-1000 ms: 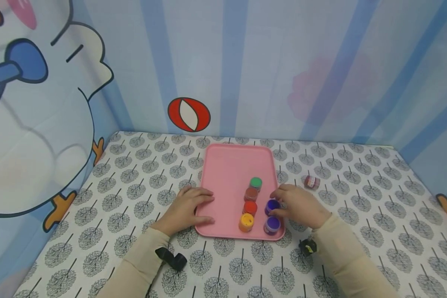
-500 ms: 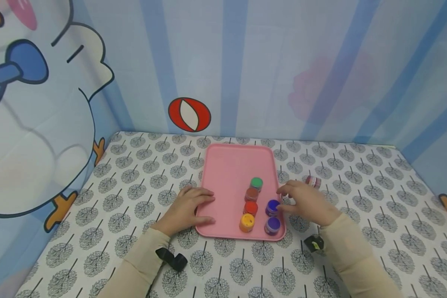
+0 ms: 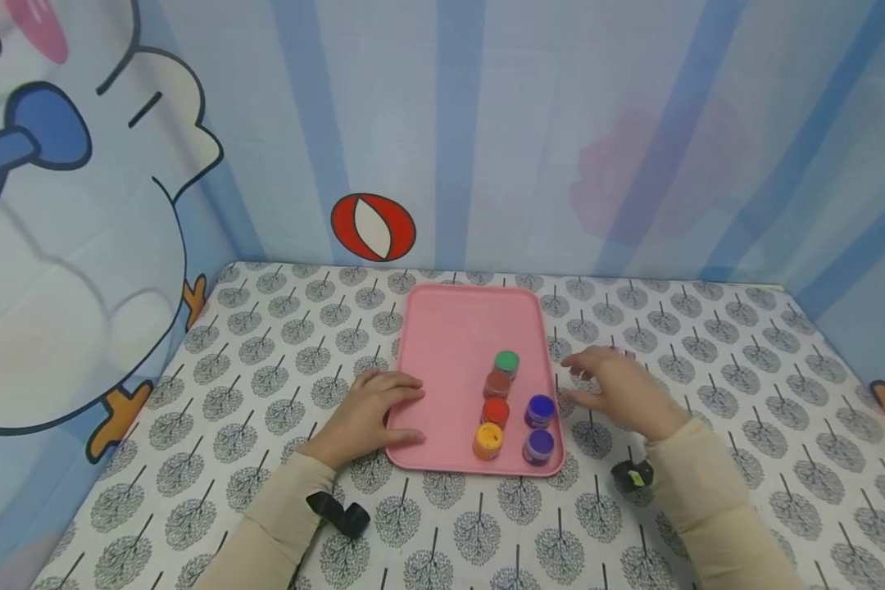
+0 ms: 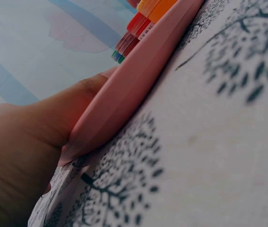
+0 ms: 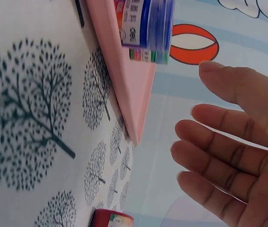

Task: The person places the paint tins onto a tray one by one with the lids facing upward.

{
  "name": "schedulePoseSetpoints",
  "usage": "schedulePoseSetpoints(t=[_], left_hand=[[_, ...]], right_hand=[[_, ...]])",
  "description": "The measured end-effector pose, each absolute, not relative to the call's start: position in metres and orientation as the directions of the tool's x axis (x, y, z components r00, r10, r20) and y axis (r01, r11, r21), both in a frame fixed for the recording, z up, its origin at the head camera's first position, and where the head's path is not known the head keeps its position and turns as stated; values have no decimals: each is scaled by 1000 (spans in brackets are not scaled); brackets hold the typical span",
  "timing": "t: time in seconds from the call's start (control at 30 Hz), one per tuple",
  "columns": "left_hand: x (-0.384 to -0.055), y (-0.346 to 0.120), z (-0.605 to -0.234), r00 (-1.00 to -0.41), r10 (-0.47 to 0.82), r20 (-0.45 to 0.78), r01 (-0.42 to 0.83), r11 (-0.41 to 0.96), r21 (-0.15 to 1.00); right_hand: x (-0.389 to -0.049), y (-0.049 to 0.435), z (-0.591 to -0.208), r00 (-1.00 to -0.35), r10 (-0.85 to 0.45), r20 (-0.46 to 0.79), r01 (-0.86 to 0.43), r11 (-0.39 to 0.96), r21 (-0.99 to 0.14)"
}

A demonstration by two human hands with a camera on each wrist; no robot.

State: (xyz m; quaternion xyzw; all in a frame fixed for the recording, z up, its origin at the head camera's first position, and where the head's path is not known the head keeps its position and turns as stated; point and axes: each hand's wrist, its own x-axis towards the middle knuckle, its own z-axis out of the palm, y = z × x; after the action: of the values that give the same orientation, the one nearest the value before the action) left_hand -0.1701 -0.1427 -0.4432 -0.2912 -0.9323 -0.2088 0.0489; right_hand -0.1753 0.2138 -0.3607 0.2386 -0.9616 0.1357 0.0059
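My left hand (image 3: 372, 412) rests over the left rim of the pink tray (image 3: 450, 328), fingers and thumb extended onto it. In the left wrist view the thumb (image 4: 77, 101) lies across the tray's edge. My right hand (image 3: 623, 389) hovers to the right of the tray, fingers spread and nothing in them. On the tray's right half stand small paint jars: green (image 3: 507, 363), brown (image 3: 497, 383), red (image 3: 496, 411) and yellow (image 3: 488, 441) in a line, with a blue jar (image 3: 540, 410) and a purple jar (image 3: 539, 446) beside them.
A dark red jar (image 5: 112, 219) lies on the patterned cloth (image 3: 280, 328) beyond the right hand, mostly hidden by it in the head view. Behind the table hangs a printed curtain (image 3: 524, 147). Each wrist carries a black camera mount (image 3: 339, 515).
My right hand has let go of the blue jar and moved right, off the tray. The blue jar stays above the purple one. The left hand has not moved.
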Motion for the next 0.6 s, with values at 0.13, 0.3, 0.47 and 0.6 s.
schedulePoseSetpoints(t=[0.13,0.3,0.47,0.6], left_hand=[[-170,-143,-443,-828,520,209,560,744,364],[-170,-143,-442,-832,517,202,553,745,373],[-169,-143,-441,-833,515,200,552,749,366],[-169,-143,-442,-833,517,198,552,749,365]], right_hand=[[-177,219,-358,-893,-440,93,-448,856,-259],[-181,229,-358,-903,-415,111,-429,858,-283],[-184,239,-359,-919,-379,106,-392,860,-328],[-187,249,-363,-919,-369,140,-395,861,-320]])
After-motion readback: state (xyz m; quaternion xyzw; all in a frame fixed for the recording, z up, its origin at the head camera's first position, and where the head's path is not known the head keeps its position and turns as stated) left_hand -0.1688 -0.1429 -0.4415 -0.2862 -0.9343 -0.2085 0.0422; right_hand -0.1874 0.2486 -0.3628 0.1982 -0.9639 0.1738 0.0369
